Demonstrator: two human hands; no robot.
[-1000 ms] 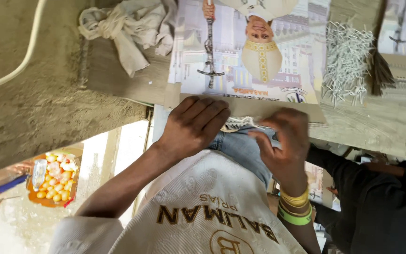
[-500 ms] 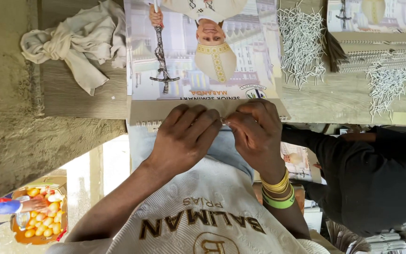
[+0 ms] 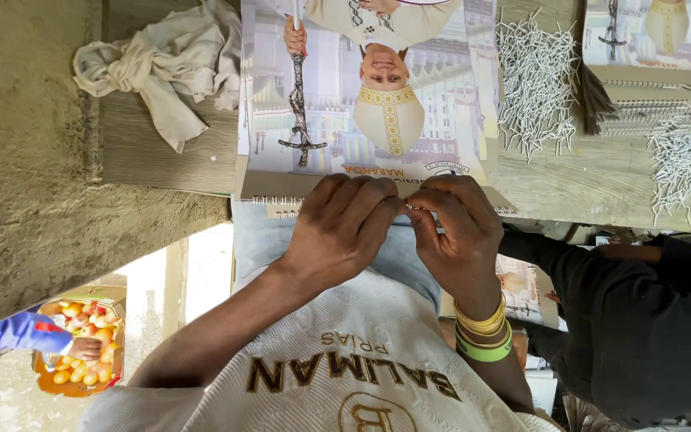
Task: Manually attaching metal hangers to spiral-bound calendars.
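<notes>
Both hands cover the middle of the calendar's (image 3: 365, 104) spiral binding (image 3: 281, 202), so whatever the fingertips (image 3: 409, 210) pinch is hidden, maybe a wire piece. The calendar's top runs off frame, and the second calendar (image 3: 653, 32) is cropped too.

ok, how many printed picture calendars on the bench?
2: one large printed calendar under the left hand and right hand; a second printed calendar top right, cut off. Others may be hidden.
</notes>
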